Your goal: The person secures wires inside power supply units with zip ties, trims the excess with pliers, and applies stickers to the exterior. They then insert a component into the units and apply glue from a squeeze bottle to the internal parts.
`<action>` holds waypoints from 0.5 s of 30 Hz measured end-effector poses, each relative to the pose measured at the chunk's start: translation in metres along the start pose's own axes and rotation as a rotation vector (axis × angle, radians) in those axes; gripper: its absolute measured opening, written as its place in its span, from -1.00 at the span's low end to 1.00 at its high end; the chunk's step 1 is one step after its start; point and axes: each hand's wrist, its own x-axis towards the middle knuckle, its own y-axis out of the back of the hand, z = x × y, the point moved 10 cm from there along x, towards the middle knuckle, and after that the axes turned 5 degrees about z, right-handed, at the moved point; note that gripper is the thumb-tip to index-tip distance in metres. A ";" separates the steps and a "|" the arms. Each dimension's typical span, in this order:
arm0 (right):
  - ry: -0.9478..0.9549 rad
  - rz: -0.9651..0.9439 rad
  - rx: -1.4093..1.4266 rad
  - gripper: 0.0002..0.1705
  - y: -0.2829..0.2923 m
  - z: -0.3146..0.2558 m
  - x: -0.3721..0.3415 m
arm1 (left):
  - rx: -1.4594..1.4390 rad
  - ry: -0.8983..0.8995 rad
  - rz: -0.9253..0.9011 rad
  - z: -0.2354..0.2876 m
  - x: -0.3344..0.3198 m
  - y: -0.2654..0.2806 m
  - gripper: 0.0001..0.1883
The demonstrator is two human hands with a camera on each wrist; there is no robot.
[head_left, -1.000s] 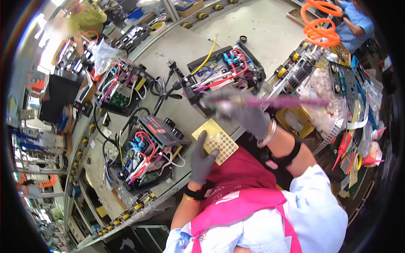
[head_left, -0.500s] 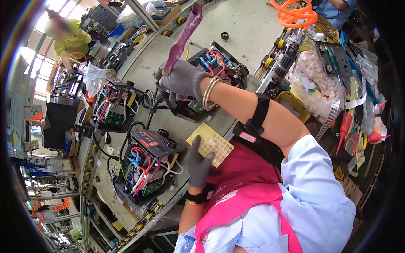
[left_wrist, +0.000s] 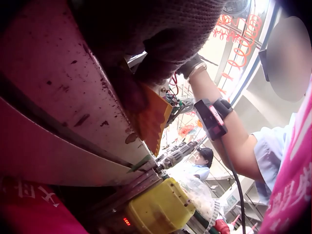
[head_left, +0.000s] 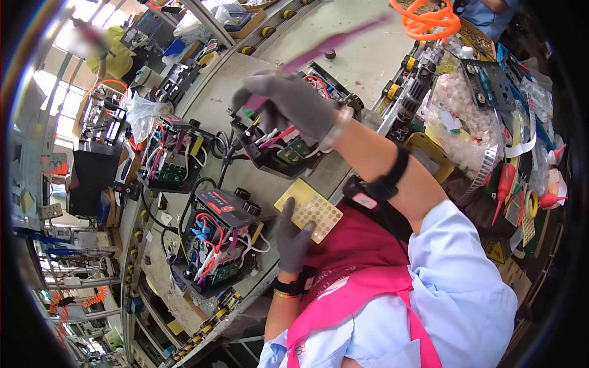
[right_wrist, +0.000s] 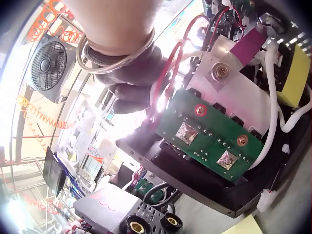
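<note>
My gloved right hand [head_left: 294, 105] grips a long purple strip-like thing [head_left: 337, 46], blurred, which extends up and to the right. Below that hand stands an opened black-cased electronic unit [head_left: 261, 156] with coloured wires. In the right wrist view, its green circuit board [right_wrist: 209, 139] sits beside a metal block, and the hand [right_wrist: 134, 73] is behind the case edge. My left hand [head_left: 291, 240], also gloved, pinches a yellow sheet of round stickers [head_left: 310, 211] between thumb and fingers near the bench edge. The left wrist view shows the sheet [left_wrist: 155, 124] under dark glove fingers.
Two more opened units stand left, one nearer [head_left: 215, 239] and one farther [head_left: 169, 156], with black cables between. To the right are a power driver [head_left: 414, 92], a yellow container [head_left: 432, 156], a bag of small parts [head_left: 457, 116] and red bottles. An orange coiled hose [head_left: 429, 21] hangs above.
The right hand went left over the unit with the purple strip, which swung from sideways to upright and now leans right. The left hand keeps its hold on the sticker sheet.
</note>
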 end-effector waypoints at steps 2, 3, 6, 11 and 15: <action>0.091 0.028 -0.019 -0.69 0.009 -0.011 -0.039 | 0.010 0.021 0.011 0.000 -0.002 0.001 -0.25; 0.083 0.045 -0.029 -0.74 0.009 0.007 -0.057 | -0.032 0.034 0.012 -0.001 -0.003 0.000 -0.25; 0.747 -0.061 -0.602 -0.70 0.002 0.022 -0.122 | -0.098 0.051 0.025 -0.004 -0.005 0.000 -0.25; 0.641 -0.204 -1.030 -0.64 -0.009 0.124 -0.168 | 0.057 -0.004 0.019 -0.001 0.000 0.003 -0.24; 0.684 -0.216 -1.174 -0.58 -0.020 0.132 -0.171 | 0.110 -0.062 0.028 0.008 0.000 0.003 -0.24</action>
